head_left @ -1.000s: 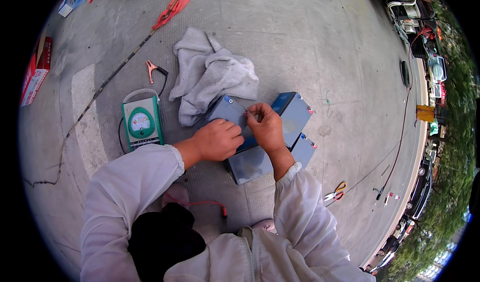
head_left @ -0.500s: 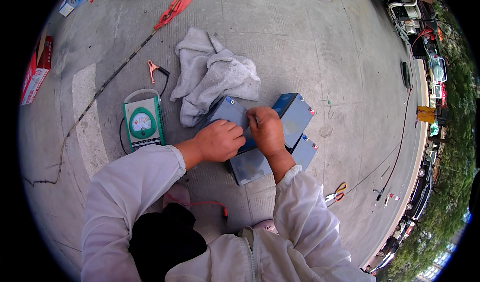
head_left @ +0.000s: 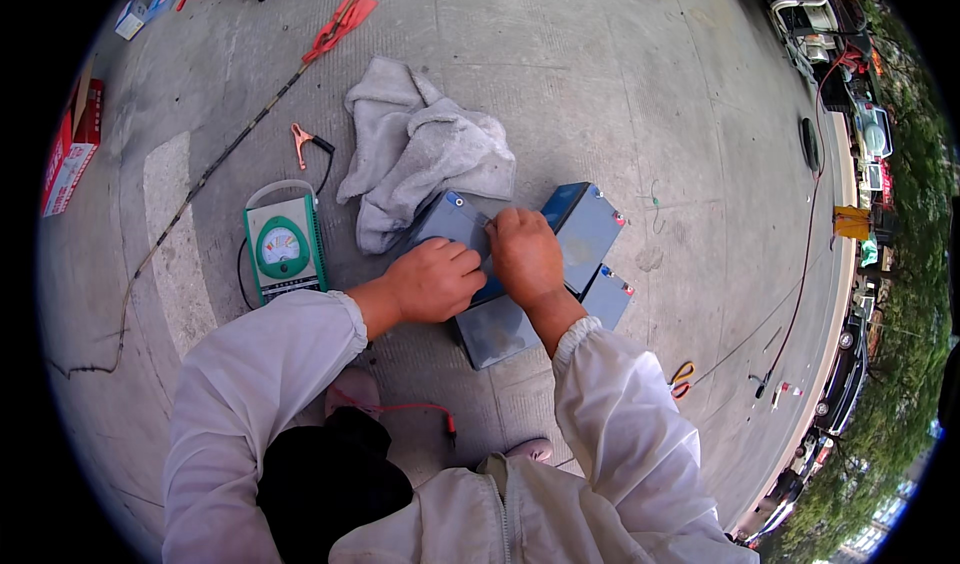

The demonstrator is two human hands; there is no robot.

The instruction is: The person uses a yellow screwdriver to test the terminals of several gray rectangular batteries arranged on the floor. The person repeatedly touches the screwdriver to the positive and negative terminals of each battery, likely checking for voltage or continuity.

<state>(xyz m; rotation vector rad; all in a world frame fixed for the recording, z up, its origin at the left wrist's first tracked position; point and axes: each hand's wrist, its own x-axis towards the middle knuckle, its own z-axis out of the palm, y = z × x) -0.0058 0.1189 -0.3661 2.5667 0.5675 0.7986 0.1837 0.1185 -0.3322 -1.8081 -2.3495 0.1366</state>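
Grey battery (head_left: 445, 226), hands (head_left: 437, 280) (head_left: 527, 254) curled over its edges, exact grip hidden, towel (head_left: 437, 149) beyond, open concrete (head_left: 725, 234) rightward

My left hand (head_left: 436, 280) curled, knuckles up; my right hand (head_left: 528, 259) just beside it, fingers (head_left: 507, 222) bunched; my forearms (head_left: 285, 344) slant inward

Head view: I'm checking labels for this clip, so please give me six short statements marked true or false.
1. The clip lies left of the towel. True.
2. The meter is right of the batteries. False: it is left of them.
3. The left hand is on the meter. False: it is at the batteries.
4. The right hand is bare. True.
5. The scissors lie on the towel. False: they lie on the ground.
6. The red box is near the picture's left edge. True.
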